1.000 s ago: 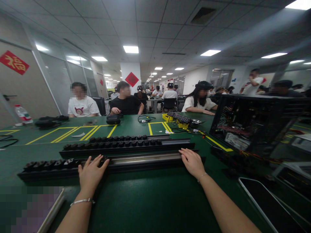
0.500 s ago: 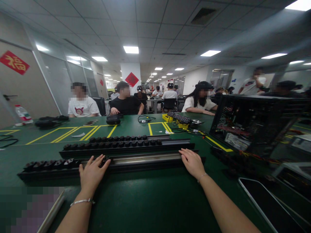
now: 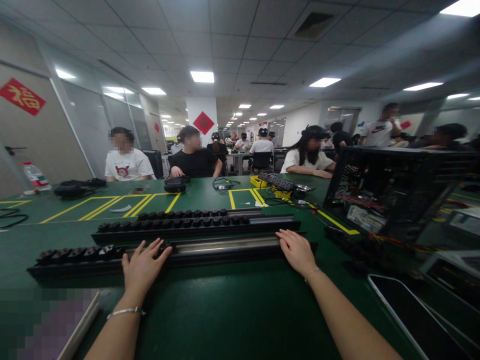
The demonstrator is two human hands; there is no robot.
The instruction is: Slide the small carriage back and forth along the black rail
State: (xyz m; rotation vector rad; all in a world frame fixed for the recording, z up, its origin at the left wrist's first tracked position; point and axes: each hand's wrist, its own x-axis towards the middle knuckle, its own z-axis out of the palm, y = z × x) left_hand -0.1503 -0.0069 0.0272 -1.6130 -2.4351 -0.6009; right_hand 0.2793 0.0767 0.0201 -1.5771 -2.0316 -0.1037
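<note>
A long black rail [image 3: 225, 247] with a shiny metal channel lies crosswise on the green table in front of me. Several small black round parts [image 3: 77, 254] sit in a row at its left end. My left hand [image 3: 140, 267] rests over the rail just right of that row, fingers spread. Between its thumb and index finger shows a dark round part [image 3: 164, 246]; whether the fingers press on it I cannot tell. Near the rail's right end lies my right hand [image 3: 298, 252], its fingers stretched out flat on the edge.
Behind it lie more rails [image 3: 195, 227] carrying black parts. On the right stand an open computer case [image 3: 390, 190] and a phone [image 3: 416, 315]. Yellow trays [image 3: 258, 181] and cables lie farther back. Co-workers sit across the table [image 3: 232, 310].
My left hand has shifted very slightly, and the dark round part by its thumb shows more. My right hand stays put. People at the back right have moved.
</note>
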